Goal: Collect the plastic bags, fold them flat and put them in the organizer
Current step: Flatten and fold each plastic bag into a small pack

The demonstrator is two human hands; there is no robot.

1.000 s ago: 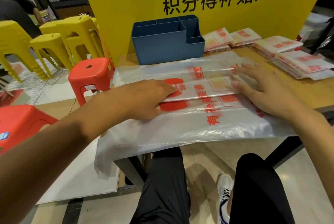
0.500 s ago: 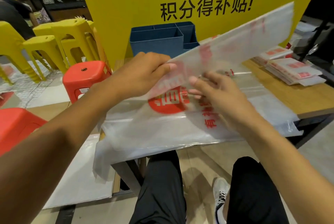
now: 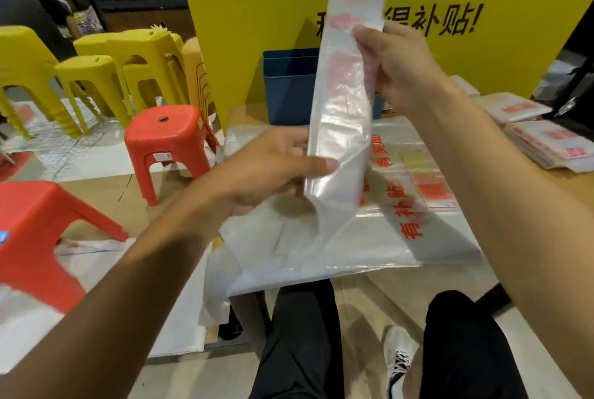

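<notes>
**Folded bag strip held upright between two hands**

Head view. A person is holding a folded plastic bag [image 3: 344, 109], narrowed into a long translucent strip with faint red print, nearly upright above the table [image 3: 565, 175]. The left hand [image 3: 273, 170] is gripping the strip near its lower end: the thumb is lying across the near face of the plastic, and the other fingers are curling behind it, mostly hidden by the film. The right hand [image 3: 401, 67] is gripping the strip higher up, at its right edge; the fingertips are wrapping onto the near face while the palm is sitting behind and to the right. The upper end of the strip is running out of the top of the frame, and its lower end is hanging just above the flat plastic bags [image 3: 401, 237], which are lying spread on the table with red characters facing up and their near edge overhanging the table. Behind the strip, a blue organizer [image 3: 289, 86] is standing at the foot of a yellow sign [image 3: 257, 12]. Stacks of folded bags [image 3: 553, 141] are resting at the right of the table. A red stool [image 3: 167, 144] and yellow stools [image 3: 96, 70] are standing on the floor at left. The person's dark trouser legs [image 3: 299, 344] are showing below.
</notes>
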